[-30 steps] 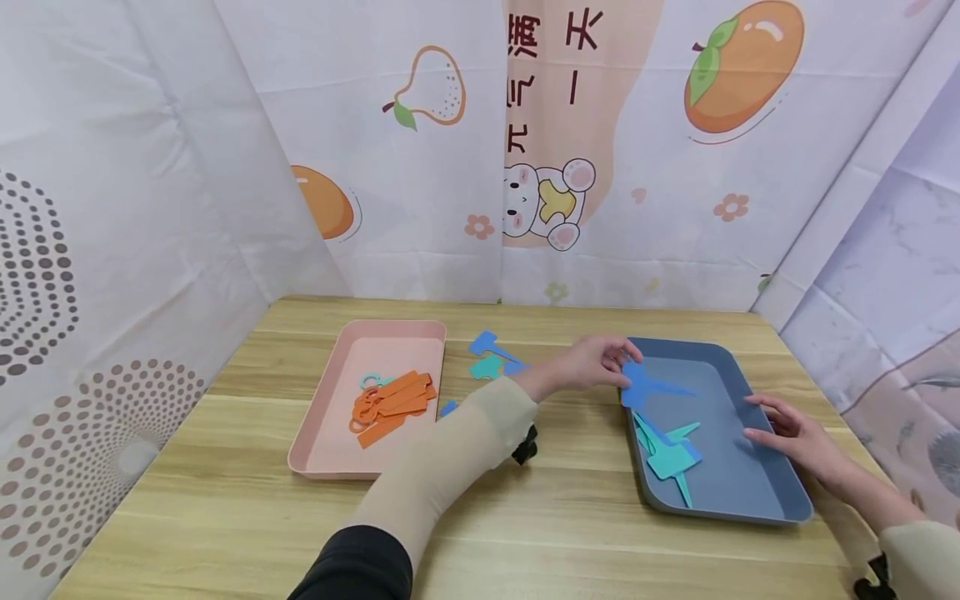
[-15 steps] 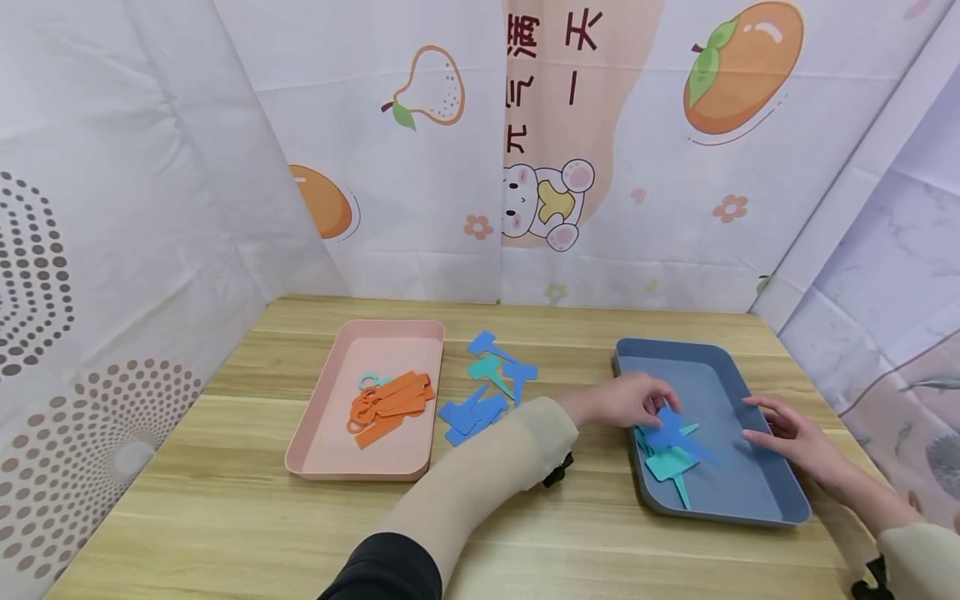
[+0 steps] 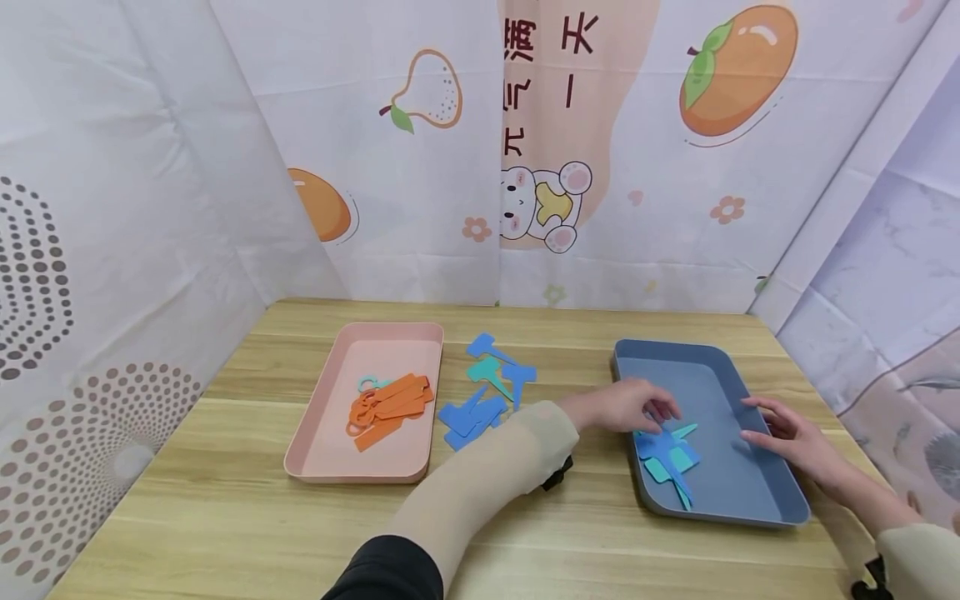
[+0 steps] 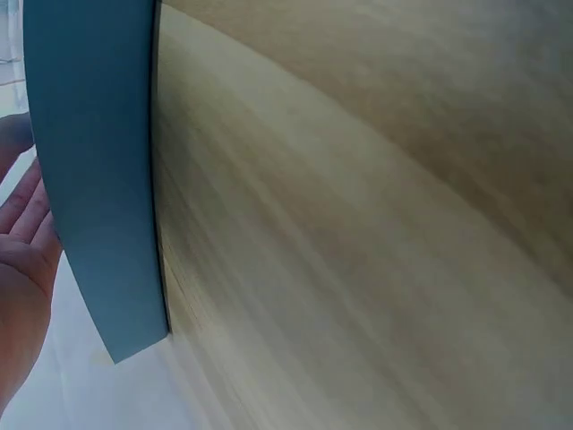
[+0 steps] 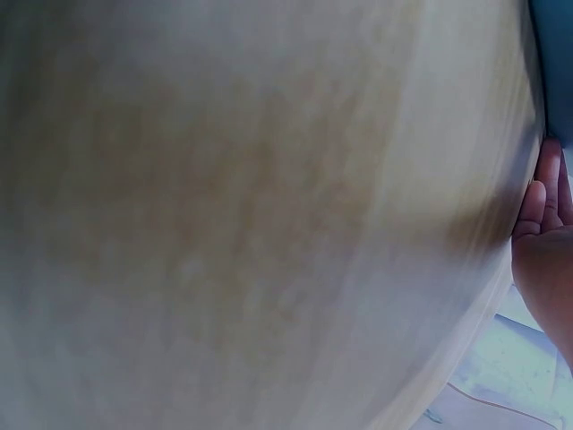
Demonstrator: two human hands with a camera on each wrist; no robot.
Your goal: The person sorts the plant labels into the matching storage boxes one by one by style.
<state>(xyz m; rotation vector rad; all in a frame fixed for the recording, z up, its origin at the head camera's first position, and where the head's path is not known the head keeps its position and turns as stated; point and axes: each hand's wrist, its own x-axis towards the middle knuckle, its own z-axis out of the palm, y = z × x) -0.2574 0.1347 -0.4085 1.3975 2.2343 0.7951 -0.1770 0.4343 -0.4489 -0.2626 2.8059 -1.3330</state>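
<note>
In the head view my left hand (image 3: 628,406) hangs over the left side of a blue-grey tray (image 3: 720,454), fingers loosely bent. Just below its fingertips a blue T-shaped plant label (image 3: 658,454) lies across several teal labels (image 3: 684,457), with nothing held between the fingers. My right hand (image 3: 795,437) grips the tray's right rim, thumb and forefinger reaching over it. Seen from the right wrist, the other fingers (image 5: 551,193) lie along the outer wall. The left wrist view shows the tray's side wall (image 4: 94,179) with part of the left hand (image 4: 27,233) behind it.
A pink tray (image 3: 322,425) at the left holds a pile of orange ring-ended tags (image 3: 390,408) and a teal piece (image 3: 367,383). Between the trays, several blue labels (image 3: 476,417) and a teal label (image 3: 486,369) lie on the wooden table (image 3: 555,533). A printed curtain (image 3: 450,192) stands behind.
My left hand carried a blue label over the tray's left rim, lowered it onto the pile and let go; the label has turned. The right hand has stayed at the right rim.
</note>
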